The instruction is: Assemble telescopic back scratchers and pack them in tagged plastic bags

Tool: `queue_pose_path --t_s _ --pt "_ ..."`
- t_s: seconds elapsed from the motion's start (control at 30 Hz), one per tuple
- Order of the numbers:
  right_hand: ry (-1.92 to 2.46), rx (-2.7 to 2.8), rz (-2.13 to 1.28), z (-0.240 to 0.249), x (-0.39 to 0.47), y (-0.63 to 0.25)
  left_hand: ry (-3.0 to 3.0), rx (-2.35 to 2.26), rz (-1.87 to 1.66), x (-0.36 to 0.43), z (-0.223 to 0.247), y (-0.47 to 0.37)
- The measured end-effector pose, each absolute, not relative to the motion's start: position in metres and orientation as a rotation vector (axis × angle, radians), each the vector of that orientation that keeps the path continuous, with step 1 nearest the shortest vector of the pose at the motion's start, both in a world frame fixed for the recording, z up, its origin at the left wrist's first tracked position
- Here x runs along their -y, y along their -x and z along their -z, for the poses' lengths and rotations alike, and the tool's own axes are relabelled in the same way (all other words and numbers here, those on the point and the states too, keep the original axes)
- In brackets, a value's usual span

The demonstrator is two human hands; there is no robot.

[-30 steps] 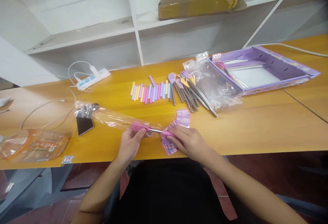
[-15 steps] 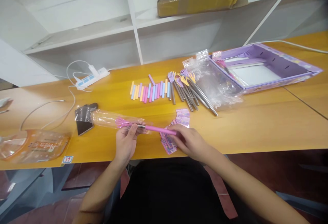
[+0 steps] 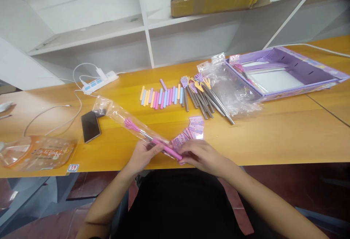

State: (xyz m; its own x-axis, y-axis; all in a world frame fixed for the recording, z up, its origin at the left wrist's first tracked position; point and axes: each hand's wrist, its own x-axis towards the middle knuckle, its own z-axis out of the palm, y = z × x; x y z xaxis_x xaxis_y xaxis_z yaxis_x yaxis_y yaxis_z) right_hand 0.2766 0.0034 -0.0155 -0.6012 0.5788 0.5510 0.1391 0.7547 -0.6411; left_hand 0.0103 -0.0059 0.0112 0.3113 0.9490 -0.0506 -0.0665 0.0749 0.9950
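Note:
A pink back scratcher (image 3: 166, 150) with a hand-shaped head and a metal shaft slants across the table's front, lying in or on a long clear plastic bag (image 3: 115, 110). My left hand (image 3: 143, 156) is closed round the bag and the scratcher where the shaft meets the pink handle, thumb on top. My right hand (image 3: 201, 155) pinches the handle's lower end; its fingertips are partly hidden. Just beyond my right hand, pink printed cards (image 3: 196, 126) lie fanned out, some covered by that hand.
Coloured handle tubes (image 3: 161, 97) lie in a row behind, beside metal-shafted scratchers (image 3: 203, 98). Clear bags (image 3: 232, 93) lean against a purple box (image 3: 300, 89). At left are a phone (image 3: 90, 126), a power strip (image 3: 100, 82) and an orange-printed pouch (image 3: 51, 153).
The scratcher's handle end has swung down toward me, and more of it lies within the bag. My left hand has shifted along it toward the handle. The bag's far end has moved off the phone.

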Motion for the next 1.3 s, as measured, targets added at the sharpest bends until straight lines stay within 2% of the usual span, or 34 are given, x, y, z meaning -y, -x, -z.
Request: queue_pose_path --t_s 0.1,0.27,0.6,0.83,1.07,1.3 --pt "0.667 2.146 -0.861 0.011 -0.001 -0.274 -1.372 -0.965 -0.760 0.010 -0.016 -0.013" --pt "0.751 2.163 -0.925 0.012 -0.001 -0.271 -1.563 -1.032 -0.694 0.014 -0.017 -0.022" --pt "0.586 2.220 -0.620 0.021 -0.002 -0.273 -1.567 -1.032 -0.627 0.014 -0.016 -0.020" --pt "0.627 2.199 -0.452 0.019 0.000 -0.269 -1.653 -0.942 -0.467 0.015 -0.019 -0.021" --pt "0.661 2.209 -0.532 0.013 -0.001 -0.276 -1.569 -1.032 -0.640 0.016 -0.014 -0.017" --pt "0.555 2.258 -0.315 0.017 -0.003 -0.277 -1.443 -1.049 -0.673 0.016 -0.008 -0.015"
